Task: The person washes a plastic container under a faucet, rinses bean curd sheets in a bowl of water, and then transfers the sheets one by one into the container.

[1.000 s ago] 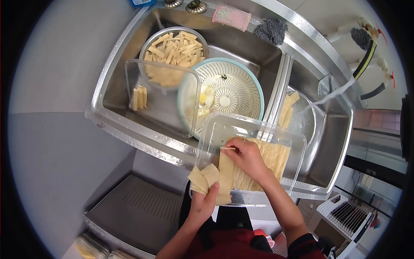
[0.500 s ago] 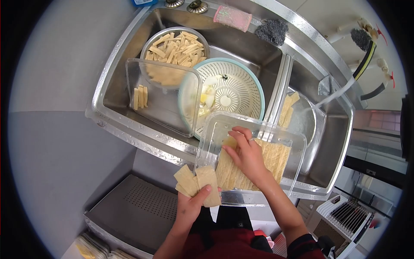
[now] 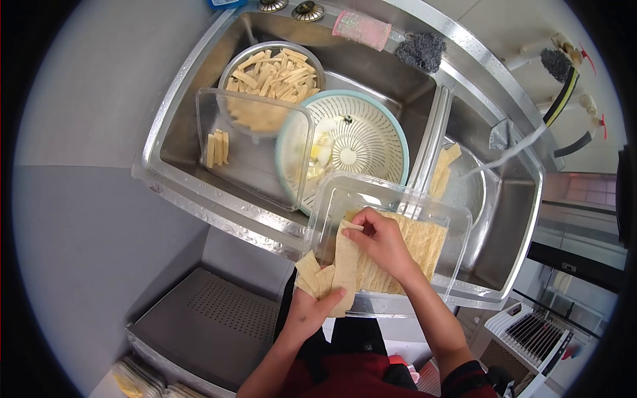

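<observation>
My left hand (image 3: 310,313) is closed around several pale yellow pieces that look like tofu skin (image 3: 312,273), fanned out at its left. A longer tofu skin strip (image 3: 346,262) runs up from under my left thumb to my right hand (image 3: 385,242), which pinches its upper end between thumb and fingers. Both hands are over the near left side of a clear plastic container (image 3: 458,265) lying across the sink's front edge. Inside it, a row of tofu skin strips (image 3: 408,255) lies side by side, partly hidden by my right hand and forearm.
In the left basin are a blue-rimmed colander (image 3: 371,129), a metal bowl of cut sticks (image 3: 272,76) and a second clear container (image 3: 255,152). Water runs from a hose (image 3: 531,139) into a bowl (image 3: 474,192) in the right basin. A pink sponge (image 3: 361,30) and a dark scourer (image 3: 420,52) sit behind.
My right hand has moved slightly down and taken the upper end of a strip. My left hand has shifted right with its pieces, closer to the right hand.
</observation>
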Demonstrator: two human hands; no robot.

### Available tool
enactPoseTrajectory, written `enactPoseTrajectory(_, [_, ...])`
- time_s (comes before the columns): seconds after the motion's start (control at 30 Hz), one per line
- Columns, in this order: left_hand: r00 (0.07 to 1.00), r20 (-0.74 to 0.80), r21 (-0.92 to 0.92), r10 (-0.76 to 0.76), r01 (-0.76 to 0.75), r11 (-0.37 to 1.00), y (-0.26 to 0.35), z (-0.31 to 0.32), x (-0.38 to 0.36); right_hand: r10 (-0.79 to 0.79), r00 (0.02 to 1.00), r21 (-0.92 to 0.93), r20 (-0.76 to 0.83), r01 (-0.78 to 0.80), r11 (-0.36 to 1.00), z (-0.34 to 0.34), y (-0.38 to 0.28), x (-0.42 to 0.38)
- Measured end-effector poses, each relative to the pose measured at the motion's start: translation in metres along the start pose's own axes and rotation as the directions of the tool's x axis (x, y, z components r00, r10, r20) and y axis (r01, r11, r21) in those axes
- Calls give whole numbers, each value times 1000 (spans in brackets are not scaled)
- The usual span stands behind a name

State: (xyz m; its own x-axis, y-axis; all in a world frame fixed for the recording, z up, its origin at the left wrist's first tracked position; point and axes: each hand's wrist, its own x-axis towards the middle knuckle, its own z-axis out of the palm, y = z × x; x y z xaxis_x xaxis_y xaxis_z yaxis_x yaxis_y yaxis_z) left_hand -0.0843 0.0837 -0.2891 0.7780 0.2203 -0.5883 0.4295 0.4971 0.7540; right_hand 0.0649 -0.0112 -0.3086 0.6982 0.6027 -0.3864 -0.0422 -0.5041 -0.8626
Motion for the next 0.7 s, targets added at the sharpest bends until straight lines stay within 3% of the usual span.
enactPoseTrajectory(0.03, [1000, -4, 81, 19, -19, 997, 0, -2, -2, -33, 999, -131, -3, 32, 991, 1, 1, 2])
enactPoseTrajectory(0.07, [1000, -7, 82, 19, -18, 996, 4, -3, -5, -34, 999, -129, -1, 33, 991, 4, 4, 3])
enactPoseTrajectory(0.13, [992, -28, 104, -125, 128, 986, 14, -3, -14, -149, 987, -259, -53, 131, 957, 7, 10, 4])
enactPoseTrajectory(0.27, [995, -45, 74, -88, 91, 993, 8, -9, -18, -245, 963, -297, -109, 203, 933, 11, 6, 3])
enactPoseTrajectory(0.33, [989, 1, -175, -150, 148, 973, 10, -9, -13, -311, 924, -390, -225, 207, 897, 12, -8, 1])
enactPoseTrajectory(0.37, [989, -2, -175, -148, 145, 974, 14, -8, -10, -313, 923, -389, -222, 211, 897, 10, -16, -2])
enactPoseTrajectory(0.43, [994, -49, -127, -101, 94, 987, 24, -3, -5, -229, 940, -182, -252, 187, 965, 8, -27, -9])
enactPoseTrajectory(0.47, [994, -49, -129, -100, 93, 987, 23, -2, -3, -230, 940, -184, -252, 187, 965, 6, -25, -11])
enactPoseTrajectory(0.5, [996, -60, -116, -63, 55, 992, 21, -1, 0, -72, 997, 31, 36, 71, 997, 3, -21, -13])
enactPoseTrajectory(0.53, [997, -70, -104, -25, 18, 994, 20, 0, 3, 35, 938, 198, 345, -109, 974, 0, -18, -14])
enactPoseTrajectory(0.67, [997, -79, -34, 7, -10, 999, 17, 1, 9, 47, 910, 257, 412, -165, 952, 0, -13, -9])
enactPoseTrajectory(0.7, [998, -66, -74, 22, -27, 997, 14, 0, 10, 26, 963, 280, 267, -104, 954, 1, -11, -5])
